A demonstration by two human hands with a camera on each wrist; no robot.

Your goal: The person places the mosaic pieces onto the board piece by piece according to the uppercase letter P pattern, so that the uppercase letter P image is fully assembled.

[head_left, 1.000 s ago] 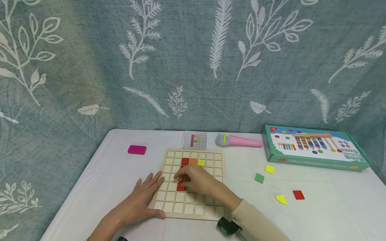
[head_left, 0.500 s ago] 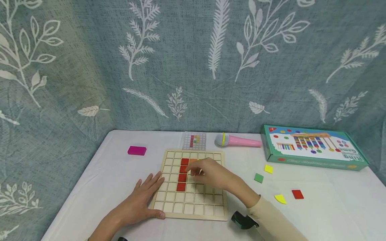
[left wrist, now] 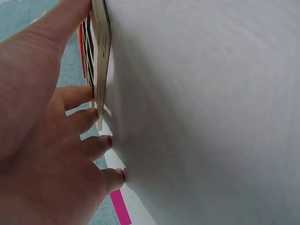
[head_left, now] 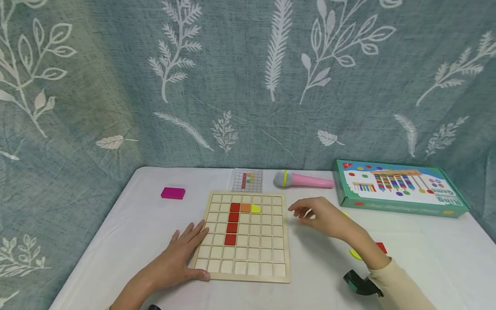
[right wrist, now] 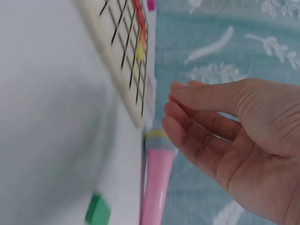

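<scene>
A wooden grid board [head_left: 253, 255] lies on the white table. Set in its cells are a column of several red square tiles [head_left: 232, 227], an orange square tile [head_left: 246, 208] and a yellow quarter-round tile [head_left: 255, 209]. My left hand [head_left: 174, 263] rests at the board's left edge, fingers spread and thumb at the near corner. Just right of the board, my right hand [head_left: 327, 218] hovers with loosely bent fingers and nothing between them. Under that arm, a red tile [head_left: 381, 247] and another yellow quarter-round tile [head_left: 355, 255] are partly hidden. The right wrist view shows a green tile [right wrist: 98, 209].
Behind the board lies a small card with a coloured grid pattern [head_left: 248, 181]. A pink toy microphone [head_left: 311, 181] and a green game box [head_left: 403, 206] are at the back right. A magenta block [head_left: 173, 193] sits at the left.
My right hand has moved off the board to the right, uncovering the red column and the orange and yellow tiles. My left hand stays at the board's edge.
</scene>
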